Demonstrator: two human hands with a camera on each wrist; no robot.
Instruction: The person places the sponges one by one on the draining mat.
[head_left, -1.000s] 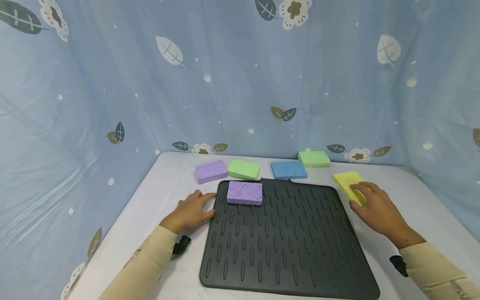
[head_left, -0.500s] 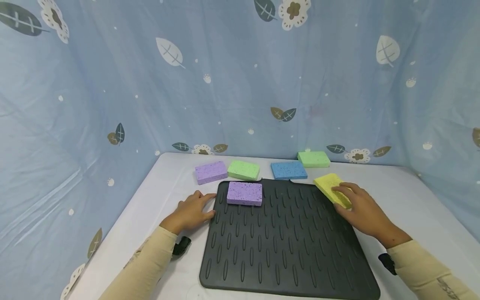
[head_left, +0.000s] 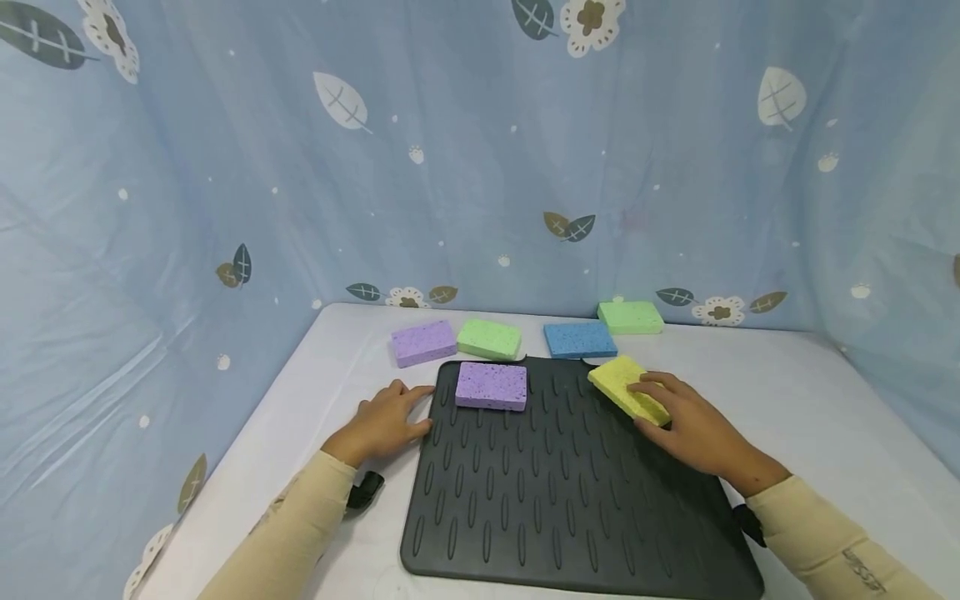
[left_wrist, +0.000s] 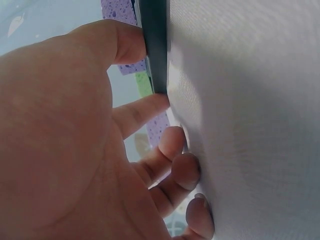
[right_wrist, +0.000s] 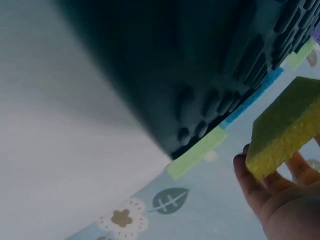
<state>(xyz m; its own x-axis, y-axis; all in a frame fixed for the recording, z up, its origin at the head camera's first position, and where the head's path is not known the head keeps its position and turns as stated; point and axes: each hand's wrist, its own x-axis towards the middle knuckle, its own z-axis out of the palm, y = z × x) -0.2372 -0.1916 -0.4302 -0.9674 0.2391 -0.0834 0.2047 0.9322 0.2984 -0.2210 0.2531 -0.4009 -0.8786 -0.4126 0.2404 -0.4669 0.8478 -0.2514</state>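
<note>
A yellow sponge is pinched between the fingers and thumb of my right hand, above the upper right part of the black ridged mat. In the right wrist view the sponge hangs tilted, apart from the mat. My left hand lies at the mat's left edge, its thumb and index finger touching the rim and its other fingertips resting on the white cloth. Flat on the mat's upper left corner sits a purple sponge.
Behind the mat lie another purple sponge, a green sponge, a blue sponge and a second green sponge. A blue patterned curtain closes off the back and sides of the white table.
My right hand has carried the yellow sponge leftward, from beside the mat's right edge to above the mat. The left hand and the other sponges have stayed put.
</note>
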